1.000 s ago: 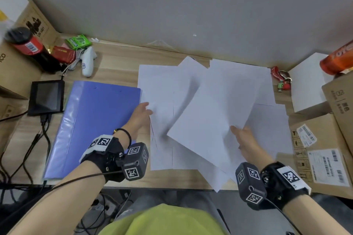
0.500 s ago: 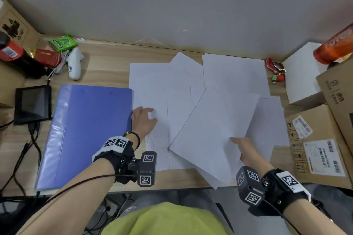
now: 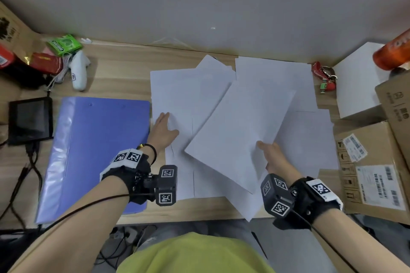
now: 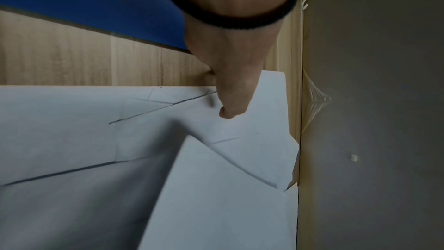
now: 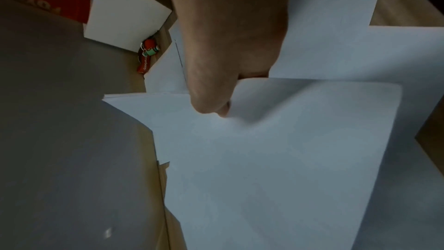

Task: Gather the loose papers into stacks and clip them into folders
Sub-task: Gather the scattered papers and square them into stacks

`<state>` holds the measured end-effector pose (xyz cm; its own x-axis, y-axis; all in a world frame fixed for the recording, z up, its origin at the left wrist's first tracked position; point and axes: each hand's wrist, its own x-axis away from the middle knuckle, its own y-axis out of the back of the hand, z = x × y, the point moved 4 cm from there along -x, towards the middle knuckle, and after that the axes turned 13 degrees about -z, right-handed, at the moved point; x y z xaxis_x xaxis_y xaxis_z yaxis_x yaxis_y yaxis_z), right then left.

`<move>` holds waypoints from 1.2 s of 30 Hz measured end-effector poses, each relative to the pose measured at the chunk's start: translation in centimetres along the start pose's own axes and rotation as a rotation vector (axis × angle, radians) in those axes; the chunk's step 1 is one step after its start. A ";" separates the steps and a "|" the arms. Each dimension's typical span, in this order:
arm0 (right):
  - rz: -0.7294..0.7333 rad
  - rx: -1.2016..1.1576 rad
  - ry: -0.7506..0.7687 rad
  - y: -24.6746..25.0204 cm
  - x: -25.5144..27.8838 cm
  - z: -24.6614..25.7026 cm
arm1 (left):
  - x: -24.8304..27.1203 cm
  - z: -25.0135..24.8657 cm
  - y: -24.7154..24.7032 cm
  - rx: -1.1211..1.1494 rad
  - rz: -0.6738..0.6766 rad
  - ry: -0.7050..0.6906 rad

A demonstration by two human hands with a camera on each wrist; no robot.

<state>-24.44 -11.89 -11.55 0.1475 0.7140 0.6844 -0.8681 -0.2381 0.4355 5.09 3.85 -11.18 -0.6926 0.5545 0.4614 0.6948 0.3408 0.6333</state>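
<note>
Papers (image 3: 193, 95) spread mid-frame; right hand (image 3: 269, 155) pinches a tilted sheaf (image 3: 239, 131), long axis toward upper right; left hand (image 3: 163, 131) presses flat beside it.

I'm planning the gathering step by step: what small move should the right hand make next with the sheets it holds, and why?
Probably carry the held sheets left and lay them square on the papers under the left hand. The right hand pinches them tilted above the spread, while the left hand lies flat on that pile beside the blue folder, so it looks like the stack's base.
</note>
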 end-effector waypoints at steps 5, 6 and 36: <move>0.091 0.139 -0.051 -1.4 -0.5 -1.8 | -0.1 0.1 -0.1 0.121 -0.174 0.060; 0.090 0.146 -0.051 -1.6 -0.5 -2.0 | -0.4 0.3 0.2 0.133 -0.235 0.094; 0.161 0.009 -0.111 -2.0 1.0 -2.6 | -0.4 -6.1 2.6 0.654 -0.232 0.122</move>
<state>-23.77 -9.00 -13.26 0.0590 0.5891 0.8059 -0.8805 -0.3497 0.3201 6.03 -0.11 -5.94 -0.8271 0.3361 0.4506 0.4742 0.8476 0.2383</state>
